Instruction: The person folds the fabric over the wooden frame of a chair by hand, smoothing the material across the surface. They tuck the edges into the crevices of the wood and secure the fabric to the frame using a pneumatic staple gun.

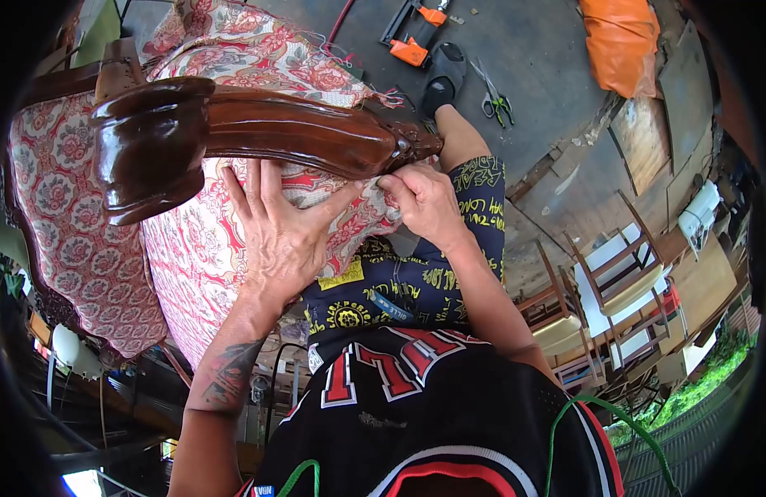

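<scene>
A dark, glossy carved wooden arm [292, 128] of a chair or sofa crosses the upper left. Red and cream floral fabric [197, 273] covers the padding below it. My left hand [279, 236] lies on this fabric with its fingers spread, fingertips close under the wood. Thumb and fingers of my right hand [420, 203] pinch the fabric's edge near the narrow carved end of the arm. More of the patterned cloth [267, 62] is bunched above the wood, its edge frayed.
On the floor at the top are an orange and black nail gun [412, 45] and green-handled scissors [495, 103], near my sandalled foot [443, 79]. An orange bag [621, 41] lies at the upper right. Wooden chair frames [611, 277] stand on the right.
</scene>
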`<state>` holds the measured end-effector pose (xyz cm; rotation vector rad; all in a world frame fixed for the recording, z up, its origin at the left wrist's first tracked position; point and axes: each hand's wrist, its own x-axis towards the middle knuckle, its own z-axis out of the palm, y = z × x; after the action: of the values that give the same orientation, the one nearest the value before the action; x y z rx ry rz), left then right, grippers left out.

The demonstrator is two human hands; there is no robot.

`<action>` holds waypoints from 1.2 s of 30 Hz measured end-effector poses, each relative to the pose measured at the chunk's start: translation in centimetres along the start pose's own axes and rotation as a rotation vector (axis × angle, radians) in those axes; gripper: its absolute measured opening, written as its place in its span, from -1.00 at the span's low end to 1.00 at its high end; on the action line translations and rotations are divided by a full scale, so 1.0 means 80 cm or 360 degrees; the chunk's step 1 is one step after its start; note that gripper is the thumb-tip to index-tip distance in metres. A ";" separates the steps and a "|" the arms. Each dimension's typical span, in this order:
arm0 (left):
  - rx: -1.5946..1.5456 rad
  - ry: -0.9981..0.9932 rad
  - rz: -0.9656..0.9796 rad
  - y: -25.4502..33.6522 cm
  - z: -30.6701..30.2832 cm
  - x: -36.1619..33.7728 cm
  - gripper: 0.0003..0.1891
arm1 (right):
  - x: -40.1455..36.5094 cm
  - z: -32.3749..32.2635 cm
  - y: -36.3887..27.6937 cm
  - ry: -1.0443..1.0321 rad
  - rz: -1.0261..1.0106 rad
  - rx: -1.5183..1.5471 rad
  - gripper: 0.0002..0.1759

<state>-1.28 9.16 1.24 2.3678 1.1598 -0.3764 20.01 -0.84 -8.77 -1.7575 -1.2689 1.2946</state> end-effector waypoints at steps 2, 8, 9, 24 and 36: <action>0.0107 -0.0025 -0.0025 0.007 0.000 0.000 -0.41 | 0.003 0.000 -0.002 -0.0020 -0.0019 -0.0037 -0.86; 0.0143 -0.0003 -0.0012 0.014 0.009 -0.007 -0.30 | 0.002 0.002 -0.002 0.0028 -0.0004 -0.0149 -0.86; 0.0140 -0.0004 -0.0015 0.016 0.009 -0.007 -0.30 | 0.002 0.003 -0.003 0.0045 0.0003 -0.0172 -0.86; -0.0444 0.0459 -0.0132 -0.087 -0.004 -0.027 -0.44 | -0.004 0.000 0.008 0.0050 0.0210 -0.0402 -0.70; -0.0162 0.0844 -0.0619 0.002 0.024 0.005 -0.18 | -0.003 -0.003 0.004 -0.0041 0.0430 -0.0367 -0.69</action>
<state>-1.00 8.30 -0.52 2.2058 1.8396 0.2064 20.31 -1.16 -8.93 -2.1412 -1.2698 1.3644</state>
